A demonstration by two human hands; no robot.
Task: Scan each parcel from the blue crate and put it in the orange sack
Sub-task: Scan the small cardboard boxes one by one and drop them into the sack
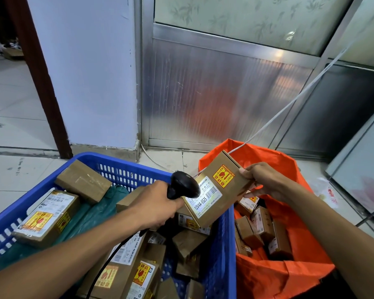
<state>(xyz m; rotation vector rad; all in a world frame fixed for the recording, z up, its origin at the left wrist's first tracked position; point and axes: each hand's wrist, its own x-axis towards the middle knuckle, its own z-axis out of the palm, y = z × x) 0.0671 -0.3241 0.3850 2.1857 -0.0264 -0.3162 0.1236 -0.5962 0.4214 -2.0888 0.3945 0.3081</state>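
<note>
My left hand (154,205) grips a black barcode scanner (183,185), its head pointed at the white label of a brown cardboard parcel (216,190). My right hand (266,180) holds that parcel by its right edge, above the gap between crate and sack. A yellow and red fragile sticker shows on its face. The blue crate (125,167) at lower left holds several taped cardboard parcels and a green bag (93,214). The orange sack (279,275) stands open at the right with several small boxes inside.
The scanner's black cable (108,262) runs down over the crate. A white cord (294,102) slants from the upper right toward the sack. A white pillar (84,72) and metal-framed panels (225,93) stand close behind. Tiled floor lies to the left.
</note>
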